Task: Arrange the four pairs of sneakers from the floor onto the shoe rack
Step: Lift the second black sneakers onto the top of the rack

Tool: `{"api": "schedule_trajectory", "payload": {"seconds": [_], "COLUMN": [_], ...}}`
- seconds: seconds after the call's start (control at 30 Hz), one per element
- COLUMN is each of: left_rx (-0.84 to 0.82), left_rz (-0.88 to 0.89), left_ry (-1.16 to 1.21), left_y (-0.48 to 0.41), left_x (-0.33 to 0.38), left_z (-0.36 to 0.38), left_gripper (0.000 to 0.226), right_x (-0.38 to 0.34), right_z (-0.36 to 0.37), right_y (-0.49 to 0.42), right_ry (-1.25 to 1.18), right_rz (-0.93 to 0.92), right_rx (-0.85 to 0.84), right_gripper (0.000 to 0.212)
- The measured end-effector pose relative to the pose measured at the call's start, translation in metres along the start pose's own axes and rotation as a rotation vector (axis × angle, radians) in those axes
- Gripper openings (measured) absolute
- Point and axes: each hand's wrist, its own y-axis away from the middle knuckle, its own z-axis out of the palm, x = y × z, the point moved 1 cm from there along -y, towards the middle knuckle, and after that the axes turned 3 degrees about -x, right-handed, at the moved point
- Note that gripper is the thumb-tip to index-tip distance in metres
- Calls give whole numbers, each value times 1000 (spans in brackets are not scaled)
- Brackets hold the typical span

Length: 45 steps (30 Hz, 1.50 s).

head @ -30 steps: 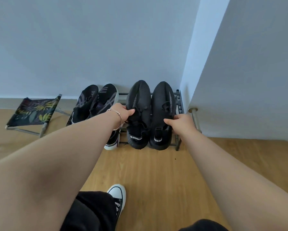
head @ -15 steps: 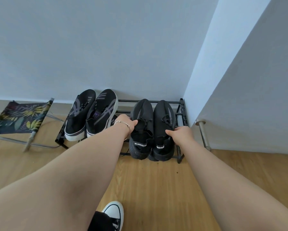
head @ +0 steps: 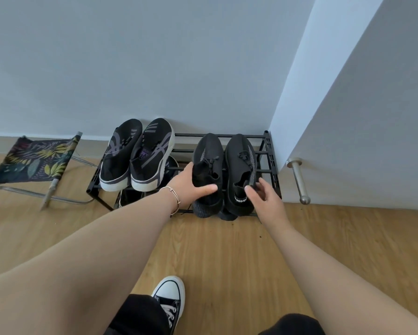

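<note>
On the shoe rack (head: pixel 267 151), at its right end, sits the black knit pair (head: pixel 223 170). The left hand (head: pixel 191 186) clasps the left shoe's collar; the right hand (head: pixel 263 194) hovers spread, fingertips brushing the other. Heels overhang the rack's front bar, so a careless release could tip them off.

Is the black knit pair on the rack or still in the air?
On: both black knit sneakers rest on the black metal rack's top bars.

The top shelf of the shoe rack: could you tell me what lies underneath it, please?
Under the top shelf, dark shoes on a lower tier show between the bars and at the front edge. The two pairs on top cover most of them, so their number is unclear.
</note>
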Motion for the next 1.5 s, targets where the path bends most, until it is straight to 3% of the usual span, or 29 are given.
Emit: {"api": "schedule_trajectory", "payload": {"seconds": [0.1,0.17,0.43,0.67,1.5], "left_rx": [-59,-68,25,75,103], "left_rz": [13,3,47,22,-50], "left_ry": [-171,-209,-244,-236,-262], "left_y": [8,10,8,-13,-52], "left_x": [-13,-20,-25,-14,4], "left_z": [11,18,30,26,19], "left_gripper": [133,139,124,111,108], "right_x": [10,12,20,0,-13], "right_z": [3,7,13,6,13], "right_y": [13,13,-5,-27,-79], "right_ry": [220,294,468,536,862], "right_rz": [-56,-87,-138,-208,-165], "right_rx": [-50,-34,53,16,11], "right_gripper": [98,105,97,61,74]}}
